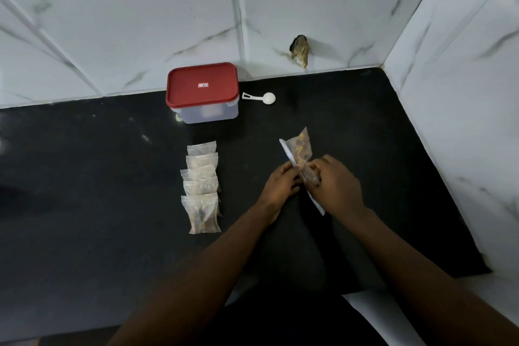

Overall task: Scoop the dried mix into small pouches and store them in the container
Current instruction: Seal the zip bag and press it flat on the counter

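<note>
Head view: both hands (306,182) pinch a filled pouch (302,147).

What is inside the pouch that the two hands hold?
Brownish dried mix shows through the clear pouch. Its lower end is covered by the left hand and right hand, so that part cannot be seen.

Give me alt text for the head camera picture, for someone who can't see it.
A left hand and right hand pinch a clear pouch of dried mix at a black counter. Five more pouches lie in an overlapping row to the left; behind them a closed red-lidded container stands with a white scoop beside it.
</note>
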The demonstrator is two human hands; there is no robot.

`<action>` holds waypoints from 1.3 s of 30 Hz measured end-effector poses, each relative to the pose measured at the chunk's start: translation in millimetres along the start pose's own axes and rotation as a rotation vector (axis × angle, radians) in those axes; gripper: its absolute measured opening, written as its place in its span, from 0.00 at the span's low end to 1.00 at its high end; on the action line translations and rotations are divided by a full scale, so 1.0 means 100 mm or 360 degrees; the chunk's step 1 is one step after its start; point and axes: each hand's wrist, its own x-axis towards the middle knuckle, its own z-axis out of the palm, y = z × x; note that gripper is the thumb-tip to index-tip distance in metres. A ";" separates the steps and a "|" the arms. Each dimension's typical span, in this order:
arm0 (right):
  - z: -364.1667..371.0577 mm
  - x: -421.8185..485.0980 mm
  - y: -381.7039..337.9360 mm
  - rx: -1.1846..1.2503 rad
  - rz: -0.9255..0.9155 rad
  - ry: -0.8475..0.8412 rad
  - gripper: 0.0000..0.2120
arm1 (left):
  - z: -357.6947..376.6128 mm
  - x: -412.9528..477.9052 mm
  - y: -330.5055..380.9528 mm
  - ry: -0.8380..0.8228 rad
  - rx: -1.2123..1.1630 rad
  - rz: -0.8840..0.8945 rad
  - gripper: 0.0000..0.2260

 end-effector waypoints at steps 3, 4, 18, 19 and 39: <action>0.03 -0.17 -0.06 -0.0139 -0.0080 0.0035 0.10 | 0.09 0.01 -0.01 -0.0088 -0.0175 -0.0066 0.14; 0.05 -0.23 -0.08 -0.0143 -0.0096 0.0024 0.11 | 0.10 0.04 -0.03 -0.0082 -0.0170 -0.0091 0.15; 0.23 -0.45 0.06 0.0539 0.0324 0.0078 0.14 | -0.19 0.21 0.03 0.0589 0.1262 0.0576 0.27; 0.23 -0.45 0.07 0.0574 0.0355 0.0090 0.13 | -0.20 0.22 0.04 0.0547 0.1345 0.0656 0.28; 0.10 -0.49 0.36 0.0693 0.0519 0.0333 0.12 | 0.19 0.61 0.13 0.0232 0.1052 0.0358 0.30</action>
